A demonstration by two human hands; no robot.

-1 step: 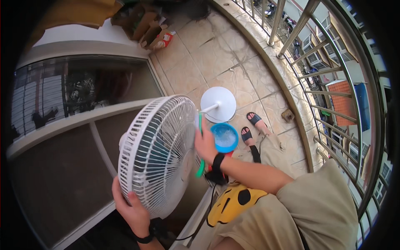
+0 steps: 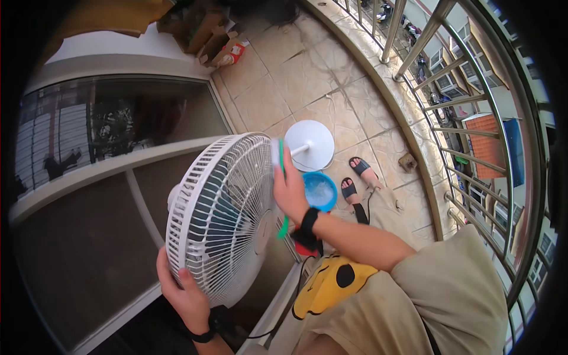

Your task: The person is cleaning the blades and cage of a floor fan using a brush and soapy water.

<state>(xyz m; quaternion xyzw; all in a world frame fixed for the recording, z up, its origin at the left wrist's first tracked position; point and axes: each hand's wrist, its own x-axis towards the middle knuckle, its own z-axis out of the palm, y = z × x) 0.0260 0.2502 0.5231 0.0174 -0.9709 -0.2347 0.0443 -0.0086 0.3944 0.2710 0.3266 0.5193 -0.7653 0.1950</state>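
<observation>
A white round fan [image 2: 222,219] with a wire grille stands tilted in front of me, its front turned to the right. My left hand [image 2: 184,296] grips the lower left rim of the grille, thumb in front and fingers around the outer edge. In my right hand [image 2: 290,189] is a slim green brush [image 2: 281,228] with a pale, blurred head, held upright against the right side of the grille. The hand itself partly hides the brush's middle. Beyond the fan, the white round base [image 2: 316,145] with its pole stands on the tiles.
A blue basin [image 2: 320,192] of soapy water sits by my sandalled feet [image 2: 358,177], with something red [image 2: 306,247] below it. A metal railing [image 2: 503,118] curves along the right. Sliding glass doors [image 2: 89,236] line the left. Cardboard boxes [image 2: 216,44] lie at the far wall.
My right hand and the brush have shifted slightly up along the grille. The fan and my left hand are almost where they were.
</observation>
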